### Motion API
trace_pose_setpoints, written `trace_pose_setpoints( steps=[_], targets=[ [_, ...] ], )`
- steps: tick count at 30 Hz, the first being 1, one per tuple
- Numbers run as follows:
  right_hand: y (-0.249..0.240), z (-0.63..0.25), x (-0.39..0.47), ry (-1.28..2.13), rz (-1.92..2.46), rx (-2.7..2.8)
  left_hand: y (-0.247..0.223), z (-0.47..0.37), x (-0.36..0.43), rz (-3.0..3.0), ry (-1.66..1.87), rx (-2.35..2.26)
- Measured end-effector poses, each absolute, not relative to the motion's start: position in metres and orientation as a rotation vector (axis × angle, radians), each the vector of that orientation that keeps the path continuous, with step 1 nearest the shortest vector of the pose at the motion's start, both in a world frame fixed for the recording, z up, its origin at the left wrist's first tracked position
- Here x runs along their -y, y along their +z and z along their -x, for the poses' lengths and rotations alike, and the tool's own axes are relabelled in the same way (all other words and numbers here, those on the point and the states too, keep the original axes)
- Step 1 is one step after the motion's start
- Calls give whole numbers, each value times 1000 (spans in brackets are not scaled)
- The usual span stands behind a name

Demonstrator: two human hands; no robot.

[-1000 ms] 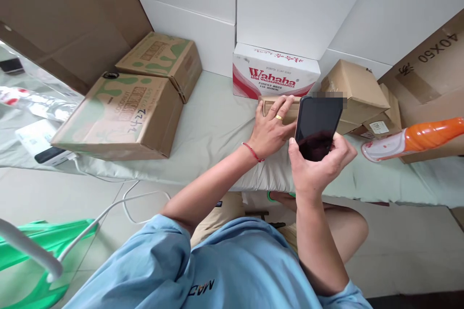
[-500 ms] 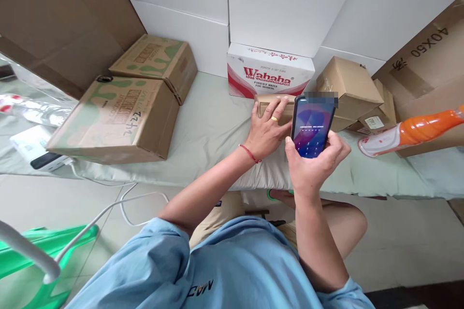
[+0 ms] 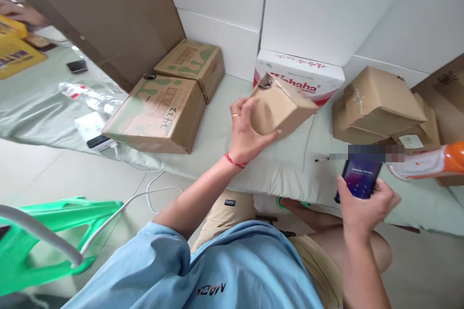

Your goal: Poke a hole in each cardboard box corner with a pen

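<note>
A small brown cardboard box [image 3: 277,111] is tilted in front of the red and white Wahaha box [image 3: 300,64]. My left hand [image 3: 246,130], with a ring and a red bracelet, grips its left side, fingers and thumb spread around it. To the right, my right hand [image 3: 368,203] holds a black smartphone [image 3: 361,177], its lit screen showing a keypad. A thin dark pen-like item [image 3: 322,159] lies on the cloth left of the phone.
Two green-patterned cartons [image 3: 155,111] stand at left, near a plastic bottle [image 3: 90,96] and a white device [image 3: 92,130]. Brown boxes [image 3: 380,101] and an orange bottle [image 3: 427,163] are at right. A green stool [image 3: 105,207] stands below left; a person's hand [image 3: 20,9] shows top left.
The small box has been lifted and tilted by my left hand. My right hand has moved right and down with the phone, away from the box. The view has shifted left.
</note>
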State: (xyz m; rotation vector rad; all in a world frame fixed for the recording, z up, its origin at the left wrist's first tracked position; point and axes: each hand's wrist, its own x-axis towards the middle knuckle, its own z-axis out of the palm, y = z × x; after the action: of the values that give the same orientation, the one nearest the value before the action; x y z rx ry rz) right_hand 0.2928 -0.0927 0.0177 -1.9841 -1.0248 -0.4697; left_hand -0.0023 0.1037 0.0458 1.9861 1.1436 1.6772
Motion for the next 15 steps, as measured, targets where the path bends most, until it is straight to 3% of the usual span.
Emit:
trace_pose_setpoints(
  steps=[3, 7, 12, 15],
  targets=[
    [-1, -311, 116, -385, 2095, 901, 51, 35, -110, -1404, 1796, -1116],
    [-7, -313, 129, -317, 2173, 771, 75, 68, -118, -855, 1703, -904],
    [-3, -305, 123, -296, 2183, 724, 108, 111, -172, -695, 1694, -906],
    [-4, -303, 120, -285, 2180, 710, 114, 146, -235, -968, 1677, -1194]
  ],
)
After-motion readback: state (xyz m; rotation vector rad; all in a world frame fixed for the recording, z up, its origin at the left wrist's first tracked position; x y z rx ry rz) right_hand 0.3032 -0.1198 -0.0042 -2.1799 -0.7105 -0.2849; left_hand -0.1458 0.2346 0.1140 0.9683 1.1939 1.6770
